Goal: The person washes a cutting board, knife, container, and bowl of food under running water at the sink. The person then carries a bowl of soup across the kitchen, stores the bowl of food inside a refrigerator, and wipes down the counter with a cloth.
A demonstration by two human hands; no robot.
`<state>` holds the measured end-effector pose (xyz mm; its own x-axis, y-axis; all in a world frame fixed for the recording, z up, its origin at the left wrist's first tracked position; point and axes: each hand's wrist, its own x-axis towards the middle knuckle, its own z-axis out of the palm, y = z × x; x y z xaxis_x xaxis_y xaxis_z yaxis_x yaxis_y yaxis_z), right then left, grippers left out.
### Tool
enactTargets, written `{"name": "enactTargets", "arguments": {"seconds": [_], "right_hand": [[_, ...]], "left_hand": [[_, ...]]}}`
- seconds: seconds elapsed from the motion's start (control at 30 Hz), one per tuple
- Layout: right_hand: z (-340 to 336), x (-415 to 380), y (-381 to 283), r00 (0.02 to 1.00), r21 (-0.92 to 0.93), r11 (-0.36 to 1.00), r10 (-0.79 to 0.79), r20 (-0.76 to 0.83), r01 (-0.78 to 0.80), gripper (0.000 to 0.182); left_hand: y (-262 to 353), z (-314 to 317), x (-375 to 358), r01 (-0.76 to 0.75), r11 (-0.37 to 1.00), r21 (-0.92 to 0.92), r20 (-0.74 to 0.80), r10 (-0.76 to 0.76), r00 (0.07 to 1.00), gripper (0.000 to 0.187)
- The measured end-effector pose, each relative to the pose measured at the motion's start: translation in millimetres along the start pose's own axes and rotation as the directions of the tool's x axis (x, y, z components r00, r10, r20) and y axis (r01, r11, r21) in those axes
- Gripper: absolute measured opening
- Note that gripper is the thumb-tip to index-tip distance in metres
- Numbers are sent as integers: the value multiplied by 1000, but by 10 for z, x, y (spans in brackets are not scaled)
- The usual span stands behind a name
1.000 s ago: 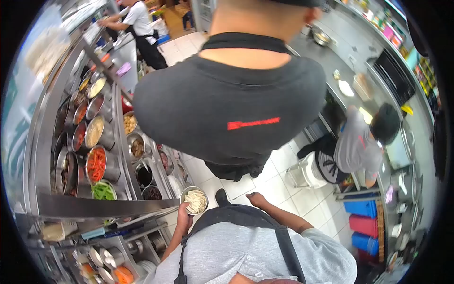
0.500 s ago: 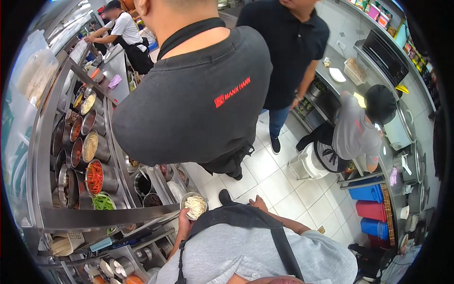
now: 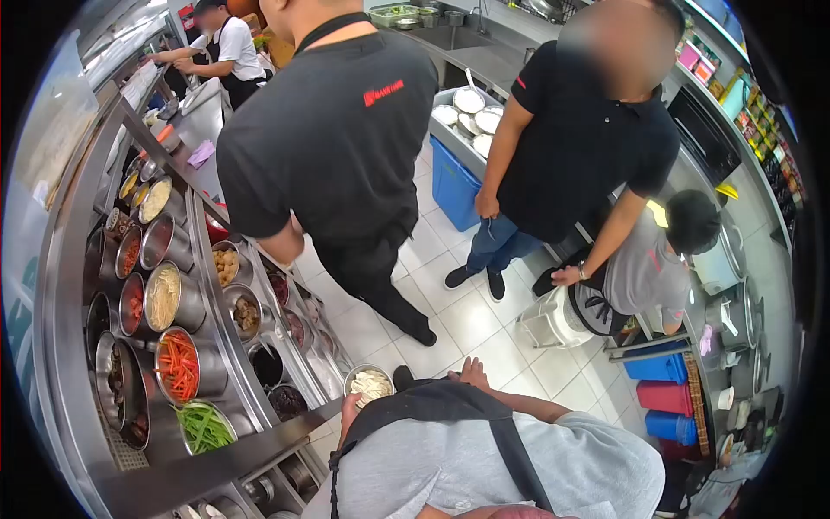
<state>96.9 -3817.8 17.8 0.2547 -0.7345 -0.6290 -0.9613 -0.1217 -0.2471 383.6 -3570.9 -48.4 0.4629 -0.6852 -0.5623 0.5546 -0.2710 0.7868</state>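
Note:
My left hand (image 3: 349,408) is closed on the side of a round metal bowl (image 3: 352,374). Pale cut strips (image 3: 373,386) fill the bowl, which is held level in front of my apron, just past the end of the steel counter. In front of my waist, on the other side, is my right hand (image 3: 472,373), empty with its fingers apart above the tiled floor. Nearest the bowl on the counter are a pan of dark food (image 3: 287,402) and a pan of green strips (image 3: 206,427).
Steel counter on the left holds orange strips (image 3: 178,367) and several other filled pans. Ahead, a person in a dark shirt (image 3: 333,130) stands in the aisle. Another in a black polo (image 3: 588,130) stands beside a blue bin (image 3: 451,183). A seated person (image 3: 644,259) is at right.
The person in the dark shirt has moved away up the aisle. The person in the polo has turned, one arm out. My right hand has spread its fingers; my left still holds the bowl.

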Motion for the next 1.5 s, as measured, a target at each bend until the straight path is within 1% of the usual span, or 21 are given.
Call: {"name": "enactTargets", "arguments": {"seconds": [0.07,0.1,0.17,0.23,0.27,0.33,0.37,0.47,0.53,0.57,0.6,0.63,0.7,0.73,0.77,0.83,0.87,0.97,1.1,1.23,1.5], "right_hand": [[-103,75,-142,996,-39,995,-89,-5,88,94],[-175,167,-208,984,-78,981,-178,1,177,92],[-266,300,-278,975,-126,967,-224,-7,221,91],[-430,432,-358,936,-64,955,-271,224,291,81],[-514,490,-406,933,-68,952,-275,232,297,81],[-702,580,-563,891,-108,932,-289,349,345,65],[-804,665,-658,886,-105,929,-298,356,355,65],[-895,1192,-781,860,-168,930,-219,461,327,54],[-563,2006,-615,681,-163,902,-173,711,400,44],[-749,2167,-684,679,-166,893,-186,710,418,44],[-976,2254,-757,638,-149,762,-398,659,630,39],[-1169,2342,-794,538,-149,582,-585,607,800,35],[-1502,2552,-1035,565,-178,580,-599,568,795,32],[-1664,2644,-1154,603,-209,594,-609,515,777,29],[-1798,2710,-1227,593,-215,580,-606,530,786,29],[-2039,2928,-1317,510,-267,435,-713,481,860,30],[-2092,3064,-1290,411,-277,313,-789,457,909,30],[-2389,3322,-1222,402,-347,247,-764,504,905,32],[-2341,3593,-1255,437,-269,356,-819,371,895,30],[-2735,3947,-1584,635,-271,575,-707,311,772,31],[-3861,5034,-2968,570,-401,433,-748,340,807,28]], "left_hand": [[-686,-446,539,-152,920,362,-16,169,985,41],[-417,-340,444,-18,997,69,50,14,999,37],[417,54,103,345,799,-492,177,-297,938,31],[702,213,9,363,730,-579,185,-317,930,27],[755,270,31,377,653,-657,200,-331,922,24],[-262,-266,588,147,954,-259,5,-151,989,25],[-560,-405,794,56,998,-13,-92,-57,994,26],[407,171,516,-3,944,-329,-110,-35,993,32],[887,494,472,-79,961,-264,-134,45,990,37],[998,628,511,-162,975,-151,-157,138,978,40],[861,631,707,-271,894,358,-250,371,894,40],[1071,651,868,-371,836,405,-124,452,883,32],[1844,1272,908,-80,992,-93,-278,51,959,42],[1718,1166,1126,-185,978,99,-225,203,953,55],[1804,1255,1219,-185,979,86,-244,201,949,55],[2237,1575,1508,-64,870,-489,-187,-33,982,57],[2527,1808,1550,-69,862,-501,-196,-36,980,57],[3079,2242,1631,-77,934,-348,-275,-23,961,60],[3370,2322,2081,-64,925,-374,-231,-27,973,62],[3621,2253,2762,49,944,-327,-120,-92,989,62],[5033,2258,4617,81,972,-222,37,-75,997,59]]}}
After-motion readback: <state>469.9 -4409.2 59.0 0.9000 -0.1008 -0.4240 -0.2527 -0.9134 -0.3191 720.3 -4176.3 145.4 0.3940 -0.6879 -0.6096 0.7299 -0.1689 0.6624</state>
